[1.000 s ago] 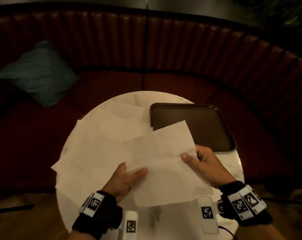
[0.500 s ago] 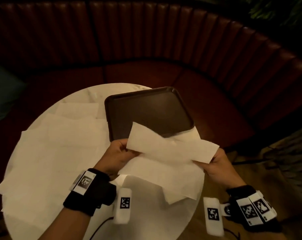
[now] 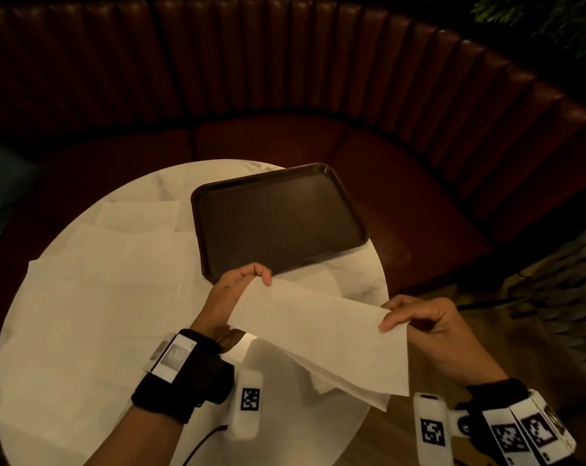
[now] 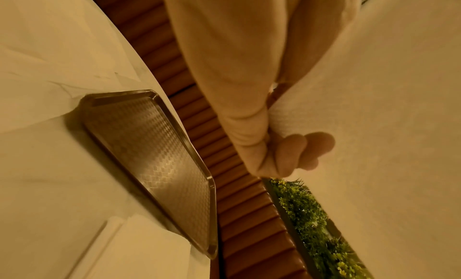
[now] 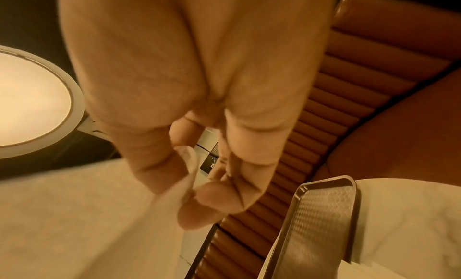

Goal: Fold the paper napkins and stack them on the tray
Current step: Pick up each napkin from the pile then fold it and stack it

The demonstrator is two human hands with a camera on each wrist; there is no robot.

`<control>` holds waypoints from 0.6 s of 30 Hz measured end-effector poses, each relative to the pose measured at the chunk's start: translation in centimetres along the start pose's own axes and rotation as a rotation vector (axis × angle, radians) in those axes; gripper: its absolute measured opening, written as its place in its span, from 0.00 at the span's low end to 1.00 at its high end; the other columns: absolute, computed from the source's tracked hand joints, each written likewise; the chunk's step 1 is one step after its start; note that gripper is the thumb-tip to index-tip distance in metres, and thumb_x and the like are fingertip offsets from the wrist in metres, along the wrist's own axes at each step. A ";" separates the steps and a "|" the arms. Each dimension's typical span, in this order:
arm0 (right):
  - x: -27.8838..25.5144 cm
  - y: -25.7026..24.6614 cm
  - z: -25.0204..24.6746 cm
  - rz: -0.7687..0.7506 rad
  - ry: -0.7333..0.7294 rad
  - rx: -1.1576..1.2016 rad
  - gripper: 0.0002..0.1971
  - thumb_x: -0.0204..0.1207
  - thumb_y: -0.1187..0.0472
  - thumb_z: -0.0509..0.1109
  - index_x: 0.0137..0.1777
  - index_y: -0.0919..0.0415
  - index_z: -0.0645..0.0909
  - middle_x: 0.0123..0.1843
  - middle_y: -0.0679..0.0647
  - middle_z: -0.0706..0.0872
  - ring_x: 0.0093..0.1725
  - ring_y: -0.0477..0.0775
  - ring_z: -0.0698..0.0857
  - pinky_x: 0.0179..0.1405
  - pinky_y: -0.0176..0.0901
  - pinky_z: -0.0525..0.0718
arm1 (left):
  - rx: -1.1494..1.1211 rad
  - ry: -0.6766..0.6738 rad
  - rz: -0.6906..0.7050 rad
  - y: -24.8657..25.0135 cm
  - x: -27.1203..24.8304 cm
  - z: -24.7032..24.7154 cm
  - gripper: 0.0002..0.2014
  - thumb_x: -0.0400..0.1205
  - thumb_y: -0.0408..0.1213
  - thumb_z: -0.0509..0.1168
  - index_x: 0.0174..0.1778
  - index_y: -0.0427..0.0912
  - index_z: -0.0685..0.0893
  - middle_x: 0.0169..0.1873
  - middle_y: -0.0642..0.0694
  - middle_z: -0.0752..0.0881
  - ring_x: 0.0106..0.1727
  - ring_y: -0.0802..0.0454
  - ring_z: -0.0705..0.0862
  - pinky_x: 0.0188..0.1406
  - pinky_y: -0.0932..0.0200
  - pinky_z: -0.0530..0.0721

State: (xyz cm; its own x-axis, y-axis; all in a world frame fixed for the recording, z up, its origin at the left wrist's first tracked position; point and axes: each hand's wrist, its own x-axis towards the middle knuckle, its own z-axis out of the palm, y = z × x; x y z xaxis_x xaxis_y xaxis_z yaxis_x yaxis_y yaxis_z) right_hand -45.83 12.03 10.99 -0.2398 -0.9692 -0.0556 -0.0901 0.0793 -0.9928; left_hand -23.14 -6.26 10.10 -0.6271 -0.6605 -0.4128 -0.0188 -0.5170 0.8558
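A white paper napkin [image 3: 322,327], folded over once, hangs in the air above the near right part of the round table. My left hand [image 3: 248,280] pinches its far left corner, and my right hand [image 3: 416,321] pinches its right end. In the left wrist view the left hand's fingers [image 4: 294,151] curl round the napkin [image 4: 374,125]. The right wrist view has thumb and fingers [image 5: 199,196] pinching the paper edge [image 5: 99,214]. A dark brown tray [image 3: 278,223] with nothing on it lies on the table just beyond my hands.
Several unfolded napkins [image 3: 93,290] cover the left half of the white marble table [image 3: 359,270]. A curved red-brown padded bench [image 3: 352,95] wraps round the far side. Wooden floor [image 3: 386,438] and a plant [image 3: 560,25] lie to the right.
The flat napkin has been folded over and lifted off the table. Both hands have shifted right and now stretch it between them. The camera has turned right, so the green cushion is out of view.
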 end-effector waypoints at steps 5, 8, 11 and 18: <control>-2.4 1.2 1.6 0.101 0.022 0.032 0.09 0.59 0.58 0.74 0.37 0.61 0.91 0.41 0.58 0.89 0.45 0.54 0.86 0.43 0.37 0.84 | 0.018 -0.072 -0.091 -1.2 0.8 -0.4 0.08 0.69 0.40 0.68 0.35 0.37 0.83 0.36 0.41 0.82 0.37 0.46 0.81 0.33 0.57 0.80; -3.9 4.2 2.9 0.262 0.194 -0.024 0.02 0.64 0.66 0.81 0.33 0.62 0.91 0.38 0.57 0.90 0.39 0.48 0.86 0.40 0.35 0.84 | 0.458 -0.039 -0.115 -2.9 2.0 -1.2 0.11 0.66 0.31 0.76 0.41 0.42 0.84 0.39 0.39 0.87 0.39 0.42 0.85 0.38 0.53 0.85; -5.2 8.2 4.3 0.365 0.294 -0.164 0.09 0.64 0.68 0.80 0.33 0.52 0.91 0.39 0.48 0.91 0.32 0.55 0.82 0.33 0.43 0.81 | 0.732 0.026 -0.029 -4.3 4.1 -0.7 0.08 0.67 0.29 0.77 0.36 0.39 0.84 0.30 0.39 0.84 0.32 0.46 0.81 0.34 0.54 0.84; -3.7 13.1 6.8 0.417 0.489 -0.270 0.17 0.72 0.71 0.74 0.39 0.43 0.83 0.44 0.51 0.87 0.49 0.42 0.85 0.43 0.30 0.84 | 1.085 0.061 0.352 -6.2 11.5 3.9 0.08 0.75 0.27 0.67 0.43 0.39 0.91 0.44 0.44 0.91 0.47 0.50 0.88 0.55 0.61 0.78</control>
State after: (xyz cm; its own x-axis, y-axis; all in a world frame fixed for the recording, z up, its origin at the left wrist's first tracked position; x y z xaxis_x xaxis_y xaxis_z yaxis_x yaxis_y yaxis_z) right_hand -39.54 15.03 -2.49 -0.7087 -0.6341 -0.3093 -0.1179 0.5386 -0.8342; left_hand -33.26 -8.54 1.22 -0.6926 -0.7162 -0.0859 -0.5310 0.4257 0.7327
